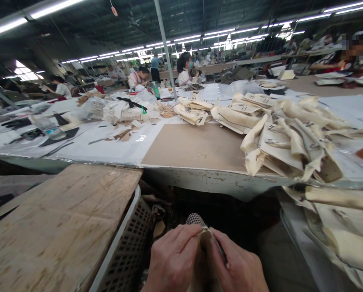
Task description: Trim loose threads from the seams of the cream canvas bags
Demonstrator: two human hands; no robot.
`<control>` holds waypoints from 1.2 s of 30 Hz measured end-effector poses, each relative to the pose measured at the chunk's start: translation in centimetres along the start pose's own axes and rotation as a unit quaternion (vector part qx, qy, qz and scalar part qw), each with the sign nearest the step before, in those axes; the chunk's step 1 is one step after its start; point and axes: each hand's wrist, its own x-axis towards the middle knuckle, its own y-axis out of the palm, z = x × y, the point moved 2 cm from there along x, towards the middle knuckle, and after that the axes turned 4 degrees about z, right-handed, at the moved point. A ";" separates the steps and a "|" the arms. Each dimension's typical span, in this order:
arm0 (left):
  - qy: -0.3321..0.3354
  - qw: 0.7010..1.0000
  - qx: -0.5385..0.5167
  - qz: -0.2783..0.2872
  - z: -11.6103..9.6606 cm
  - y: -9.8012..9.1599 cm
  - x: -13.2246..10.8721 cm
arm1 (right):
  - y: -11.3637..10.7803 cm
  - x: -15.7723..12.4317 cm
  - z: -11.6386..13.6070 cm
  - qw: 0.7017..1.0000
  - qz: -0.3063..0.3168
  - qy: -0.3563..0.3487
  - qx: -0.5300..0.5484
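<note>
Running lengthwise away from the body, the folded piece point(204, 265) sat low before the table point(120, 148), between the left hand point(175, 257) and right hand point(240, 259), neither nearer. Both had fingers closed, pinching its far end from opposite sides. Cream pieces point(286, 144) lay heaped beyond, rightward.

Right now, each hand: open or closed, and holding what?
Left hand: closed, pinching the cloth near its top edge.
Right hand: closed, gripping the same cloth from the other side.
</note>
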 end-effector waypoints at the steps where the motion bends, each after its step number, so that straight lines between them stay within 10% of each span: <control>1: -0.001 1.000 0.001 0.001 0.0 0.0 0.0 | 0.1 0.0 0.0 1.000 -0.001 -0.003 -0.001; 14: -0.153 0.988 -0.032 0.001 0.0 1.2 -0.5 | -0.3 0.0 -0.1 1.000 0.001 0.004 -0.007; 36: -0.056 0.998 0.036 0.021 -0.4 0.5 -0.5 | -0.1 0.0 0.4 1.000 0.012 0.011 -0.009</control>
